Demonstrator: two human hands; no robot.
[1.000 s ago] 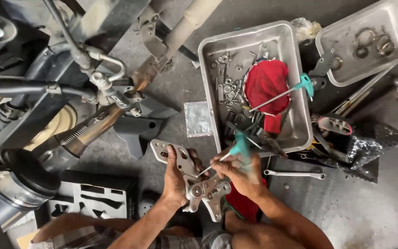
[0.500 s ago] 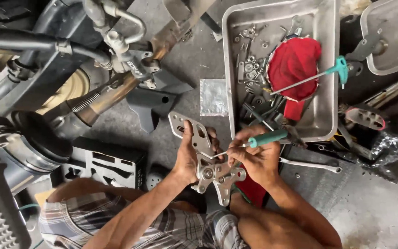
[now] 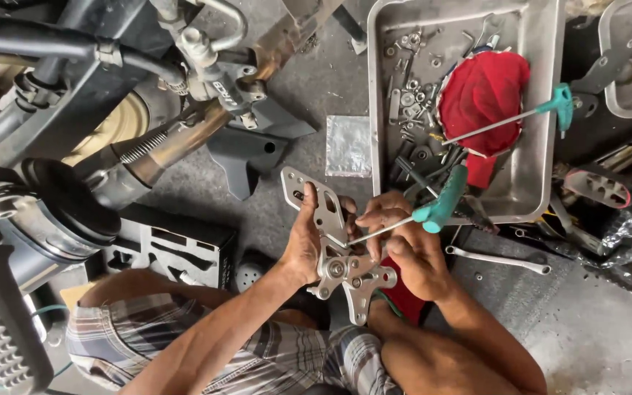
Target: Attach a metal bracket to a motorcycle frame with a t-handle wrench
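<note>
- Since half a second ago, bracket and both hands sit slightly lower and further right in view; grips unchanged.
- Left hand [image 3: 305,245]: fingers clenched around the silver footrest bracket [image 3: 334,245], held just below-left of the steel tray [image 3: 532,146].
- Right hand [image 3: 404,245]: fingers grasping the teal T-handle hex key [image 3: 422,216], tip on the bracket.
- Second teal T-handle key [image 3: 510,121] lies across the red rag [image 3: 480,95] in the tray.

My left hand [image 3: 303,245] grips the silver bracket [image 3: 334,245] upright over my lap. My right hand [image 3: 404,245] holds a teal-handled T-wrench [image 3: 433,211], its tip seemingly on a bolt. A metal tray [image 3: 535,183] sits just beyond.
</note>
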